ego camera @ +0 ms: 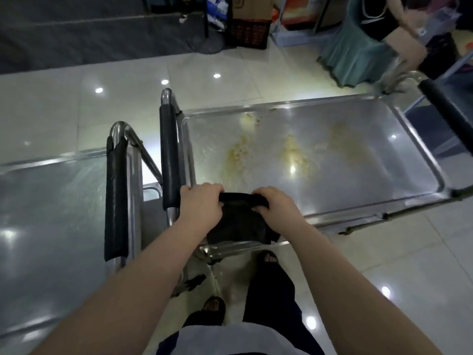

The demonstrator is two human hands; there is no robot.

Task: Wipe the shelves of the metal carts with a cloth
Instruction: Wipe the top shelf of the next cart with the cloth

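A black cloth [239, 224] hangs over the near edge of the right metal cart's top shelf [358, 170]. My left hand [201, 207] and my right hand [275, 208] each grip its rolled upper edge, side by side. Yellowish smears [294, 155] spread across the middle of that shelf. A second metal cart shelf [51, 201] lies to the left. Both carts have upright handles wrapped in black padding: the right cart's handle [169, 155] and the left cart's handle [116, 201] stand close together.
Another person [399, 34] stands at the far right end of the cart, beside its black handle [448, 108]. Boxes and a dark crate [249, 32] stand on the glossy tiled floor behind. My sandalled feet [212, 307] are below the cart's near edge.
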